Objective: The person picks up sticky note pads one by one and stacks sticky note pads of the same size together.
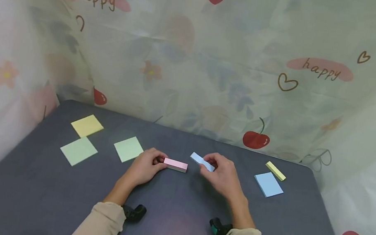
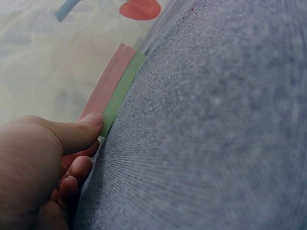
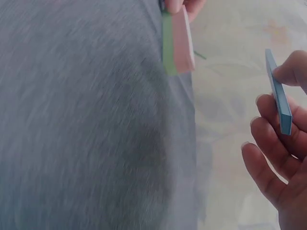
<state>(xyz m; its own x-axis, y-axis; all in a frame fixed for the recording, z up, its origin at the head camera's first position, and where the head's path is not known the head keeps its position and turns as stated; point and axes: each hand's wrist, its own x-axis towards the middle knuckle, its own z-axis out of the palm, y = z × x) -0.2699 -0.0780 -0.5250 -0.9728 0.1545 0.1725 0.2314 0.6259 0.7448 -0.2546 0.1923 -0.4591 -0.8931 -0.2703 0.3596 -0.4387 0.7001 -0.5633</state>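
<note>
In the head view my left hand (image 1: 143, 167) pinches one end of a small stack of sticky-note strips near the table's middle. A pink strip pad (image 1: 177, 163) lies on top; the left wrist view shows a green strip pad (image 2: 123, 88) under it, down at the dark cloth. To the right, my right hand (image 1: 223, 177) holds a light-blue strip pad (image 1: 198, 159) between thumb and fingers. The right wrist view has this blue pad raised above the table, apart from the pink and green stack. Part of the left fingers is hidden behind the stack.
Left of my hands lie a yellow square note pad (image 1: 87, 126), a green square pad (image 1: 79, 151) and another green square pad (image 1: 128, 149). At the right are a yellow strip pad (image 1: 275, 171) and a blue square pad (image 1: 269, 184). A printed curtain (image 1: 197, 106) borders the dark table (image 1: 175, 233).
</note>
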